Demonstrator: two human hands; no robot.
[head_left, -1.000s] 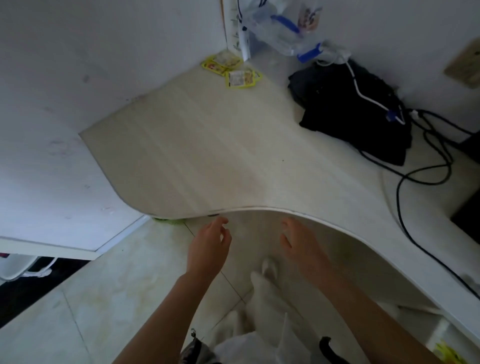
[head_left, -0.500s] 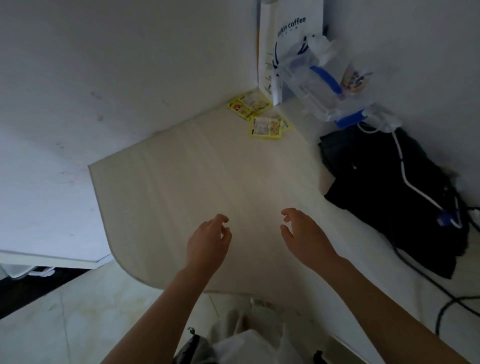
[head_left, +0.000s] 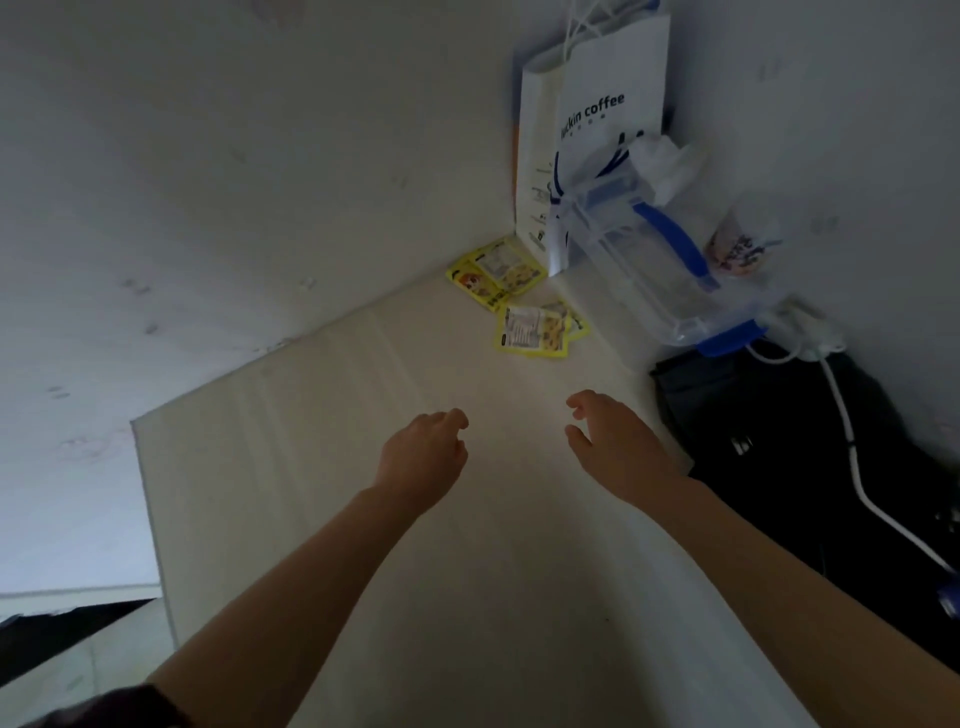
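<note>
Tabletop (head_left: 322, 467) spreads pale and wide under both arms, so we have room to reach across it; black bag (head_left: 779, 467) lies just right of the right-hand fingers (head_left: 584, 400), pushed to the wall with a white cable (head_left: 852, 467) over it, probably parked out of the way; paper bag (head_left: 597, 78) stands upright in the corner, well beyond the fingers, propped by the walls; clear container (head_left: 639, 260) sits tilted in front of it; left hand (head_left: 423, 457) and right hand (head_left: 618, 447) are held out over the tabletop, fingers loosely curled, holding nothing; yellow packets (head_left: 530, 327) lie flat ahead of the fingers, apart from them, which we judge to be the target.
</note>
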